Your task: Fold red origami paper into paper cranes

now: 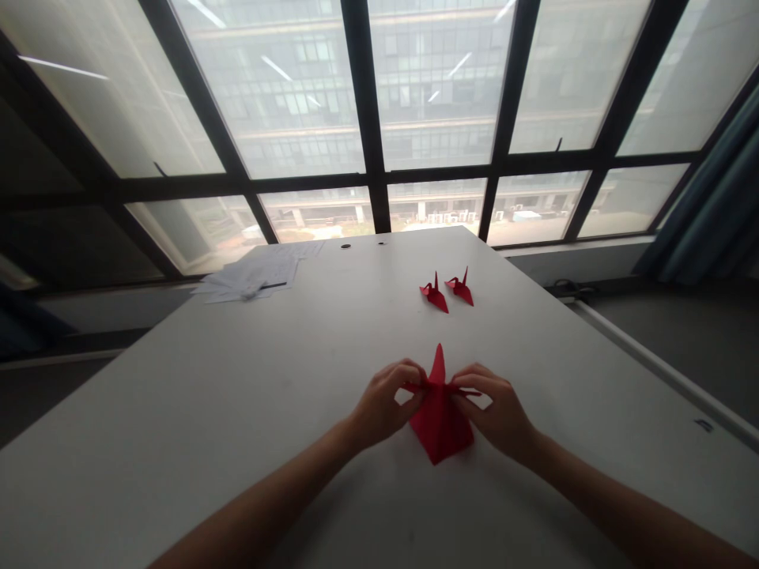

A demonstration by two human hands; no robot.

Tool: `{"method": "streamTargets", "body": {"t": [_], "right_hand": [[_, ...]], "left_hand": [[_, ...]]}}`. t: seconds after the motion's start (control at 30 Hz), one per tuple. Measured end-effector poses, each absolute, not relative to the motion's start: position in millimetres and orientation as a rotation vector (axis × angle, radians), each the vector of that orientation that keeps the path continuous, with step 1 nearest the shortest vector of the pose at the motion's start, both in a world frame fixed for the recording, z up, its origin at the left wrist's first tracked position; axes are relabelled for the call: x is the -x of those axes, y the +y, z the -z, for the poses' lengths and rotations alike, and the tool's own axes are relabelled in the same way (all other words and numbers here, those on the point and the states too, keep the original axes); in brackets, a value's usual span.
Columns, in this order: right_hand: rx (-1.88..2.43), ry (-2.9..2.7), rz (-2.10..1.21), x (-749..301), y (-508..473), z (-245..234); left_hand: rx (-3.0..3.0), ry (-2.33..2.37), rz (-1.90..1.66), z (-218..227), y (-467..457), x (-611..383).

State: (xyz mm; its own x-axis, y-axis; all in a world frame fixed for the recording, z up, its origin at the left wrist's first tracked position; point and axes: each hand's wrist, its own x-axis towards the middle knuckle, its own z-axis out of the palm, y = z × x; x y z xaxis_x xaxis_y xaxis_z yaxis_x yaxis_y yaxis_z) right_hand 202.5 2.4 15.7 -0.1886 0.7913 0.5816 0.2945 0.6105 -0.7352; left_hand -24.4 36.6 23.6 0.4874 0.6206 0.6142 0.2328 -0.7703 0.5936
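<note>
Between my hands is a red paper crane point(439, 423), with one pointed flap standing up at the far side and a broad flap spreading toward me. My left hand point(391, 399) pinches its left side between thumb and fingers. On the opposite side, my right hand point(496, 407) pinches it in the same way, and a thin red point sticks out past those fingers. The fingertips cover parts of the folds. Farther up the table stand two finished-looking red paper cranes, a left one point(436, 296) and a right one point(461, 289), close together and untouched.
The white table point(237, 403) stretches away toward large windows. Loose paper sheets point(249, 273) lie at its far left, with a dark pen point(273, 285) on them. Two dark round spots mark the far end. A small dark item point(704, 425) is near the right edge.
</note>
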Motion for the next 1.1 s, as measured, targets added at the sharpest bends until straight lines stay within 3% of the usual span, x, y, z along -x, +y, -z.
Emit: {"method": "streamTargets", "body": {"t": [0.13,0.43,0.6,1.1], "right_hand": [[0.879,-1.734,-0.608,-201.1,-4.2,-25.0],[0.863,-1.630,-0.984,-202.4,-8.9,-34.5],[0.843,-1.617,-1.035,-200.8,-14.1,-37.1],[0.678,-1.722,-0.337,-204.2,-12.2,-48.8]], "left_hand": [[-2.385,0.645,-1.193,-34.4,26.4,18.5],[-1.888,0.793,-1.150,-50.8,9.3,8.2],[-1.727,0.860,-1.050,-66.7,4.1,2.7],[-1.944,0.828,-1.223,-85.3,-9.1,-1.0]]}}
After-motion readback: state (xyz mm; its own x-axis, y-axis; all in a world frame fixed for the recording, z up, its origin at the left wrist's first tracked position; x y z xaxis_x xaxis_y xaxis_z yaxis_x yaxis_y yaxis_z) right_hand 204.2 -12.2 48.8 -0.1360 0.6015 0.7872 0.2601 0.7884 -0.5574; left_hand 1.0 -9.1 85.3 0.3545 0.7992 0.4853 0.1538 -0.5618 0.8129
